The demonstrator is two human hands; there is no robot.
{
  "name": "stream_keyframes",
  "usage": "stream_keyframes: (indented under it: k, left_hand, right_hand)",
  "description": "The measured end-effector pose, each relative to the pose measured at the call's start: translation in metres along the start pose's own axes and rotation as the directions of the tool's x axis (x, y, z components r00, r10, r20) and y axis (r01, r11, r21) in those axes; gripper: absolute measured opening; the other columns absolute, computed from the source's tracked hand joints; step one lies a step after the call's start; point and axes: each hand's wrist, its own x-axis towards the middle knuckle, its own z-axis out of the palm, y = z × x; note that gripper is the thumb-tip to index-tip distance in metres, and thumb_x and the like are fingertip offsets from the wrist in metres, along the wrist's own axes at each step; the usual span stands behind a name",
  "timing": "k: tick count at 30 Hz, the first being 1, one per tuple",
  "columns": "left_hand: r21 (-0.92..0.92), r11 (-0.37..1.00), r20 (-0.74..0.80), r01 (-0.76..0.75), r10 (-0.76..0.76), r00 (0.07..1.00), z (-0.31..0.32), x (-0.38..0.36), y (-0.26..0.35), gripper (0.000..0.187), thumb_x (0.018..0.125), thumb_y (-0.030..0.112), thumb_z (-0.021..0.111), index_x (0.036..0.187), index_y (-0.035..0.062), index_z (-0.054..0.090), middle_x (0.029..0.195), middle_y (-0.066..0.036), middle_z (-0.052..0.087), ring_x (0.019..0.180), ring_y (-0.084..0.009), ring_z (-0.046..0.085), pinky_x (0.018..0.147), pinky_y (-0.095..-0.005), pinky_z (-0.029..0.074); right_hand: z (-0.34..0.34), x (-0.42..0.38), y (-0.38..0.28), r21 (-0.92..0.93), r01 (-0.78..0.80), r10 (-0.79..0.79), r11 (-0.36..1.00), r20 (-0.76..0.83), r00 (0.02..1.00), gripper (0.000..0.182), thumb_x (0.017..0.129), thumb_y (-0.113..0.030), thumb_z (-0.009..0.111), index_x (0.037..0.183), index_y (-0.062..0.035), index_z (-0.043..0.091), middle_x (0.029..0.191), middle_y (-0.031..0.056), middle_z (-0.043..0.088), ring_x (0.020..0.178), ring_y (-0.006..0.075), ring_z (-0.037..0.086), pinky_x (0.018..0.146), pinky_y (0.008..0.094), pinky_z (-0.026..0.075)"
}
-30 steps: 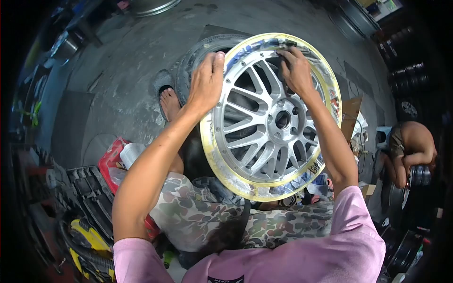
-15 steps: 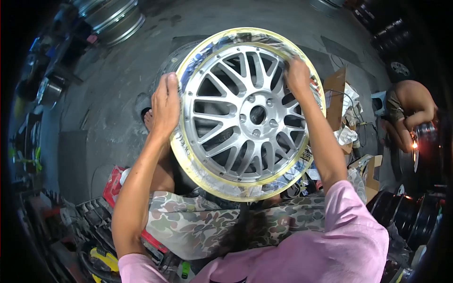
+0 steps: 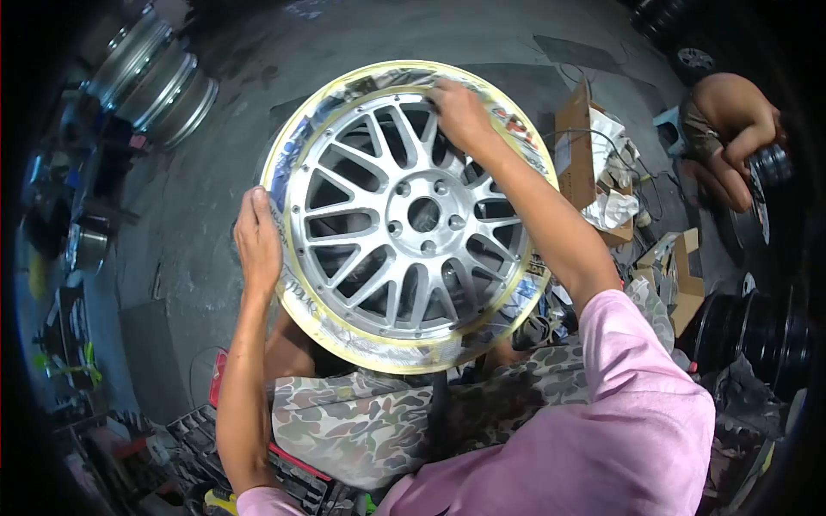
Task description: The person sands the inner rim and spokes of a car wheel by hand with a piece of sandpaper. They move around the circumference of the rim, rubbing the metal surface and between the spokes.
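Note:
A silver multi-spoke wheel rim (image 3: 387, 284) is in front of my lap, its outer lip covered by newspaper and yellow masking tape (image 3: 411, 359). My left hand (image 3: 258, 245) grips the rim's left edge, fingers along the outside. At the top of the rim, my right hand (image 3: 460, 116) has its fingers closed against the inner edge of the masked lip. Something small and dark shows at those fingertips, too blurred to name. Bolt holes surround the open centre bore of the wheel.
Stacked silver rims (image 3: 159, 86) stand at the upper left. To the right are a cardboard box (image 3: 576, 142) with crumpled paper, another open carton (image 3: 684, 284) and black rims (image 3: 748, 340). A crouching person (image 3: 731, 120) works by a wheel at the far right.
My right hand has moved left along the rim's upper edge. The wheel appears lower and further left in view, with my left hand still at its edge. The glow by the other person is gone.

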Motion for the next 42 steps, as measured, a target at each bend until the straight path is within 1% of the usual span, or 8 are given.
stream_keyframes:
  k: [9, 17, 23, 31, 33, 36, 39, 42]
  left_hand:
    - [0.037, 0.999, 0.012, -0.007, 0.006, 1.0, 0.002, -0.001, -0.005, 0.049, 0.112, 0.038, 0.037, 0.12, -0.0029, 0.062, 0.106, -0.027, 0.067, 0.099, -0.0416, 0.064, 0.091, -0.0447, 0.046]
    - [0.097, 0.995, 0.037, -0.025, 0.022, 0.999, 0.0, 0.002, -0.002, 0.048, 0.112, 0.037, 0.038, 0.114, -0.0039, 0.062, 0.101, -0.028, 0.066, 0.093, -0.0433, 0.063, 0.085, -0.0458, 0.047]
    - [0.065, 0.997, 0.015, -0.052, 0.051, 0.999, -0.002, 0.003, -0.004, 0.049, 0.112, 0.038, 0.038, 0.114, -0.0041, 0.063, 0.102, -0.03, 0.066, 0.095, -0.0489, 0.061, 0.084, -0.0474, 0.047]
    - [0.04, 0.998, -0.063, -0.051, 0.053, 0.997, 0.004, 0.002, -0.01, 0.051, 0.11, 0.042, 0.041, 0.116, -0.0034, 0.064, 0.107, -0.032, 0.067, 0.106, -0.0513, 0.062, 0.09, -0.0498, 0.047]
    - [0.042, 0.997, -0.058, -0.058, 0.061, 0.996, 0.004, 0.003, -0.011, 0.051, 0.11, 0.042, 0.041, 0.115, -0.0034, 0.064, 0.108, -0.032, 0.067, 0.106, -0.0513, 0.062, 0.09, -0.0502, 0.047]
    - [0.054, 0.993, -0.054, -0.104, 0.107, 0.993, 0.008, 0.003, -0.022, 0.051, 0.109, 0.041, 0.041, 0.114, -0.0033, 0.065, 0.109, -0.032, 0.067, 0.107, -0.0515, 0.062, 0.091, -0.0513, 0.047]
    - [0.061, 0.985, -0.047, -0.162, 0.165, 0.985, 0.009, 0.0, -0.028, 0.05, 0.109, 0.041, 0.042, 0.111, -0.003, 0.065, 0.11, -0.032, 0.067, 0.106, -0.0517, 0.061, 0.091, -0.0527, 0.047]
    - [0.081, 0.979, -0.063, -0.187, 0.192, 0.979, 0.012, 0.007, -0.03, 0.05, 0.108, 0.043, 0.043, 0.113, -0.0022, 0.065, 0.108, -0.031, 0.068, 0.106, -0.0521, 0.062, 0.09, -0.0524, 0.047]
  right_hand:
    - [-0.034, -0.161, 0.032, -0.107, -0.582, 0.572, 0.806, -0.109, 0.813, 0.024, 0.08, 0.004, 0.057, 0.097, 0.0061, 0.073, 0.103, 0.0292, 0.068, 0.097, 0.0474, 0.067, 0.086, 0.0545, 0.053]
    - [0.001, -0.038, 0.039, -0.072, -0.109, 0.098, 0.991, -0.141, 0.985, 0.023, 0.078, 0.0, 0.062, 0.098, 0.0002, 0.073, 0.099, 0.024, 0.068, 0.091, 0.0458, 0.067, 0.086, 0.0533, 0.054]
    - [-0.033, -0.136, 0.046, -0.271, -0.372, 0.38, 0.888, -0.026, 0.925, 0.014, 0.078, 0.0, 0.061, 0.084, 0.0048, 0.073, 0.088, 0.0274, 0.071, 0.086, 0.0455, 0.071, 0.081, 0.0519, 0.057]
    - [-0.044, -0.267, -0.048, -0.212, -0.781, 0.804, 0.588, 0.05, 0.592, 0.021, 0.075, -0.008, 0.07, 0.082, 0.0117, 0.071, 0.085, 0.0362, 0.069, 0.085, 0.0516, 0.071, 0.081, 0.0519, 0.058]
    - [-0.054, -0.292, -0.069, -0.164, -0.794, 0.808, 0.585, 0.193, 0.556, 0.021, 0.08, -0.008, 0.073, 0.087, 0.0116, 0.072, 0.089, 0.0311, 0.073, 0.081, 0.0424, 0.074, 0.076, 0.0454, 0.06]
    - [-0.104, -0.294, -0.067, 0.582, -0.812, 0.594, -0.043, 0.669, 0.447, 0.015, 0.092, -0.002, 0.066, 0.103, 0.006, 0.074, 0.086, 0.008, 0.073, 0.075, 0.0147, 0.069, 0.065, 0.0287, 0.055]
    - [-0.128, -0.267, -0.046, 0.399, -0.638, 0.559, 0.659, 0.308, 0.77, 0.022, 0.091, -0.007, 0.067, 0.108, 0.006, 0.074, 0.086, 0.0083, 0.075, 0.073, 0.0101, 0.063, 0.069, 0.0282, 0.052]
    - [-0.126, -0.265, -0.043, 0.288, -0.349, 0.243, 0.892, 0.346, 0.906, 0.017, 0.088, -0.006, 0.067, 0.101, 0.0016, 0.075, 0.087, 0.0109, 0.072, 0.077, 0.0217, 0.068, 0.073, 0.0347, 0.054]
